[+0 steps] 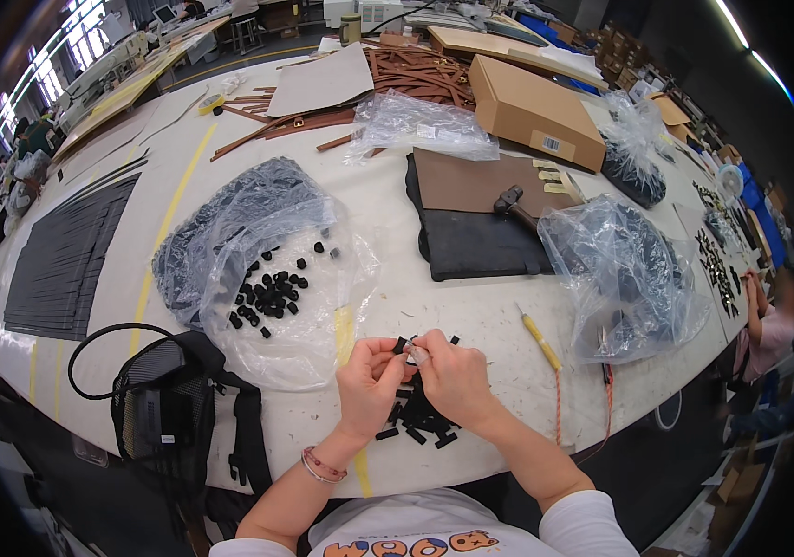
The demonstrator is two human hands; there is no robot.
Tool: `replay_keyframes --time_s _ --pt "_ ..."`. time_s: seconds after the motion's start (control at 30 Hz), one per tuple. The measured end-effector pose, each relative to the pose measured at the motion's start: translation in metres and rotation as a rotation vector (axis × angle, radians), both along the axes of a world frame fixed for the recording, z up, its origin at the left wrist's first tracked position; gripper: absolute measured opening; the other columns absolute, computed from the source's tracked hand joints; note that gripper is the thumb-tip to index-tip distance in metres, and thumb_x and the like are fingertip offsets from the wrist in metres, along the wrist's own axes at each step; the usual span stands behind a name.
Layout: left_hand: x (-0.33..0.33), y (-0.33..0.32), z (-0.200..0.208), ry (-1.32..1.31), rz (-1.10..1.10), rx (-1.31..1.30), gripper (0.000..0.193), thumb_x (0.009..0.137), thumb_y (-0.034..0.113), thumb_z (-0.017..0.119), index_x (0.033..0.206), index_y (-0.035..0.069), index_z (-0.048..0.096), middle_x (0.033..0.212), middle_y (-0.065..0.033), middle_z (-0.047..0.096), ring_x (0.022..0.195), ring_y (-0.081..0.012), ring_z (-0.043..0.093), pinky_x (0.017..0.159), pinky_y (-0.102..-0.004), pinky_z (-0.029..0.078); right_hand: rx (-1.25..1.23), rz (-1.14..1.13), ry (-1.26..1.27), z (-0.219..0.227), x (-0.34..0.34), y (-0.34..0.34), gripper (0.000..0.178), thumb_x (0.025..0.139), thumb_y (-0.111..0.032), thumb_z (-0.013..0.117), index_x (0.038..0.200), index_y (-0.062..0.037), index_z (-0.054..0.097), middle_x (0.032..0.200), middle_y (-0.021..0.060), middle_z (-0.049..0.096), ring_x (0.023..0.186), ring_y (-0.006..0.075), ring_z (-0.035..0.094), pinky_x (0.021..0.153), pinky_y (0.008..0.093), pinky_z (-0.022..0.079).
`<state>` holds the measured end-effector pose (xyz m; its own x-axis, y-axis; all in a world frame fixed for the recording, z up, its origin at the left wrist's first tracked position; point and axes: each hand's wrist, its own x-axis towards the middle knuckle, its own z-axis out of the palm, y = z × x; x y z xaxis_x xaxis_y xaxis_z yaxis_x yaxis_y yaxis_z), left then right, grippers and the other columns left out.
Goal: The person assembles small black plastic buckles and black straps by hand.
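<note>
Beside the clear plastic bag (276, 278), small black loops (272, 292) lie scattered. Right of it sit a yellow pencil (540, 341) and a brown cardboard box (532, 110); behind it, reddish-brown leather straps (416, 74).

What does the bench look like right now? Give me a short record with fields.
left hand: pinching a small black piece together with the right hand
right hand: on the same piece
below hands: pile of black strips on the table
left of hands: clear bag with loose black pieces
right of hands: yellow-handled tool
</note>
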<state>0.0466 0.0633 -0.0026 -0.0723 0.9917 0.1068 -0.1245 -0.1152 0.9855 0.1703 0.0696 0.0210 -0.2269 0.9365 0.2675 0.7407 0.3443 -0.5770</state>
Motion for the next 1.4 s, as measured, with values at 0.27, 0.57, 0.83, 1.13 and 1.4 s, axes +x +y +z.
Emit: replay_keyframes --time_s 0.27,0.57,0.83,1.13,1.4 --pt "-0.008 0.000 -0.009 0.318 0.036 0.266 0.014 0.075 -0.004 0.056 0.086 -0.004 0.047 0.072 -0.0073 0.059 0.060 -0.0113 0.060 0.052 -0.0216 0.050 -0.023 0.063 0.040 0.001 0.002 0.001 0.006 0.079 -0.008 0.048 0.083 -0.0031 0.049 0.054 0.0122 0.055 0.047 0.0266 0.055 0.044 0.0352 0.042" --pt "-0.034 0.024 0.014 -0.464 0.361 -0.091 0.027 0.082 0.006 0.049 0.106 -0.002 0.040 0.070 -0.0131 0.058 0.044 -0.0108 0.051 0.039 -0.0213 0.042 -0.251 -0.066 -0.047 0.010 0.029 0.031 0.024 0.071 -0.021 0.060 0.088 -0.0049 0.056 0.058 0.0083 0.056 0.054 0.0238 0.055 0.054 0.0333 0.042" --pt "-0.029 0.019 0.003 -0.286 0.125 -0.150 0.024 0.083 0.009 0.049 0.103 -0.002 0.045 0.068 -0.0091 0.057 0.043 -0.0094 0.050 0.039 -0.0191 0.040 -0.367 0.033 -0.262 -0.012 0.021 0.046 0.017 0.065 -0.017 0.056 0.077 -0.0056 0.059 0.064 0.0102 0.059 0.065 0.0270 0.058 0.058 0.0371 0.043" --pt "-0.018 0.016 0.008 0.001 -0.171 -0.231 0.019 0.079 0.004 0.053 0.097 -0.002 0.053 0.070 -0.0026 0.054 0.049 -0.0054 0.051 0.043 -0.0163 0.040 -0.548 0.083 0.357 -0.004 0.027 0.043 0.007 0.065 -0.008 0.056 0.066 -0.0015 0.055 0.056 0.0037 0.052 0.050 0.0099 0.047 0.046 0.0233 0.037" --pt "-0.023 0.016 -0.003 -0.435 -0.277 -0.286 0.013 0.082 0.005 0.051 0.094 -0.001 0.050 0.071 -0.0098 0.059 0.048 -0.0123 0.056 0.041 -0.0218 0.045 -0.952 0.159 1.070 0.002 0.015 0.031 0.010 0.075 -0.009 0.058 0.080 -0.0008 0.055 0.060 -0.0031 0.048 0.049 0.0013 0.040 0.040 0.0144 0.027"
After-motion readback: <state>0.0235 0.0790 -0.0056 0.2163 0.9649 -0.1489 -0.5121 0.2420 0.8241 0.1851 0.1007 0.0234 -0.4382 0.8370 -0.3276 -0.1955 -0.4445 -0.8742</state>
